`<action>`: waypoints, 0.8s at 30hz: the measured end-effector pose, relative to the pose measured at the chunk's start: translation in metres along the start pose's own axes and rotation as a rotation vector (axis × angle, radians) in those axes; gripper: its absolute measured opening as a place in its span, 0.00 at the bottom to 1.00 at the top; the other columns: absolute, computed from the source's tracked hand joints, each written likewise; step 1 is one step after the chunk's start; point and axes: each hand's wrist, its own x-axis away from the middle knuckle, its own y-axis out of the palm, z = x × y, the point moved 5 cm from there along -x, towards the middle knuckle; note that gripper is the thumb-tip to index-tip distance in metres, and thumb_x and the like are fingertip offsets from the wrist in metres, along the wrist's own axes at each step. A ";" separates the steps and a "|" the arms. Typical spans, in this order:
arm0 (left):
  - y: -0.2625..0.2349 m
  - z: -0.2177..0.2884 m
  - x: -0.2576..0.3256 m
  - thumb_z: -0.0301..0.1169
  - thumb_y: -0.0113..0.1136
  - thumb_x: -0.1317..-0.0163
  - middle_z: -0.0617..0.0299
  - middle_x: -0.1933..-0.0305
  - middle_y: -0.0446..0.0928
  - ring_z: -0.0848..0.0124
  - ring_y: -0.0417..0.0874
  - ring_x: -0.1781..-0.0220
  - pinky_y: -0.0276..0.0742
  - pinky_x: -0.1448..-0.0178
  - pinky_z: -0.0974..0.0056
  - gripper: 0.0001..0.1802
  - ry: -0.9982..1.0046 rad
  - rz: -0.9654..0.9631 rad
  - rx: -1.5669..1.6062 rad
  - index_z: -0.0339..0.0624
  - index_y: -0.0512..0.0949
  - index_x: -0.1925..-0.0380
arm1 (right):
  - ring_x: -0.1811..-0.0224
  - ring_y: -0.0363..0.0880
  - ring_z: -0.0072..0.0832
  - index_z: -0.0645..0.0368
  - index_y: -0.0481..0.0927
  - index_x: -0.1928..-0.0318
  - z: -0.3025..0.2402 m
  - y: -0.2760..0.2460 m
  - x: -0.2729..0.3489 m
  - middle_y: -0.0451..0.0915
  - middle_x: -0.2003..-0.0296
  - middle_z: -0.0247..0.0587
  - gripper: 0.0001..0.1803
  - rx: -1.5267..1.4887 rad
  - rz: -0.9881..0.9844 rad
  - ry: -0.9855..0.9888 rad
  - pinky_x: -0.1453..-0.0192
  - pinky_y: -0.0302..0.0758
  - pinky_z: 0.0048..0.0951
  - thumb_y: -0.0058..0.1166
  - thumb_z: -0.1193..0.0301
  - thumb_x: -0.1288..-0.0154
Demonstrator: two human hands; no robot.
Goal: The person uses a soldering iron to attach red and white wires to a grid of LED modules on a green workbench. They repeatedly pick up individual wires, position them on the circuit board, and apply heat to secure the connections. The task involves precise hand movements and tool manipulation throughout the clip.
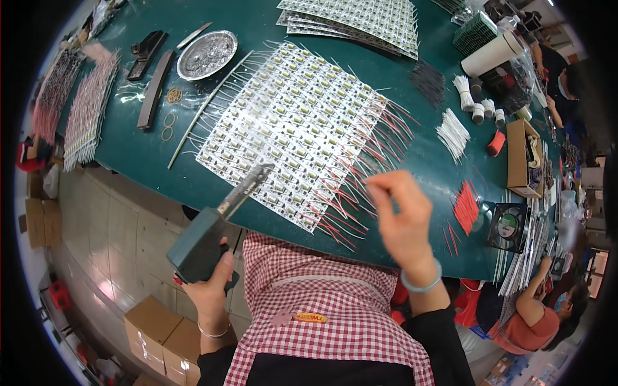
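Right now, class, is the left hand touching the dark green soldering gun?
Touching: the head view shows the left hand gripping the soldering gun from below.

The green table (254,19) carries a white circuit-board panel (290,122), a stack of similar panels (354,29), a silvery dish (207,56), tan rubber bands (168,127), loose piles of black strands (428,82), white strands (453,134) and red strands (466,209), and a cooling fan (502,235).

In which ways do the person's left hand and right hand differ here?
The left hand grips a dark green gun-shaped tool; the right hand has thumb and fingertips close together. The left wrist wears a thin bracelet, the right a thicker pale bangle. The left hand appears beyond the table's front edge, the right above the table. Both are ungloved.
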 end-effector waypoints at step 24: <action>0.013 -0.005 0.026 0.16 0.68 0.49 0.54 0.63 0.82 0.70 0.83 0.66 0.77 0.62 0.68 0.12 0.109 -0.274 -0.324 0.28 0.82 0.63 | 0.62 0.73 0.44 0.62 0.75 0.62 -0.012 0.089 0.040 0.72 0.65 0.46 0.08 0.117 -0.076 -0.114 0.59 0.73 0.42 0.60 0.82 0.41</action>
